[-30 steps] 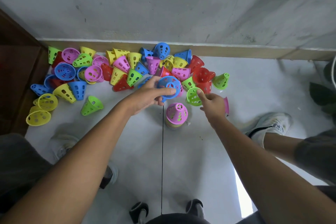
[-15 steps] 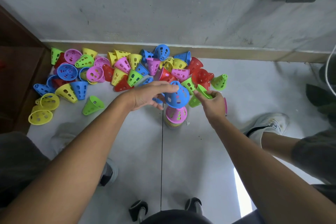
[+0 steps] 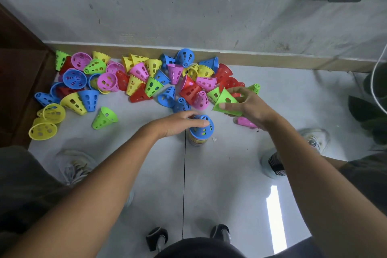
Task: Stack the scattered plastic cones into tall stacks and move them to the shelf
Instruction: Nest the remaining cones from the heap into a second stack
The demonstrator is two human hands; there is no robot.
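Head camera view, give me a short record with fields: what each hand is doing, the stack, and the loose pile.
left hand: grips the blue perforated plastic cone on top of the stack
right hand: holds a green perforated plastic cone, raised beside the stack
stack: upright column of nested cones on the grey floor
loose pile: mixed-colour cones scattered along the wall

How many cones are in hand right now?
2. Blue cone, gripped by the left hand atop the stack; green cone, pinched by the right hand. A palm could hide another.
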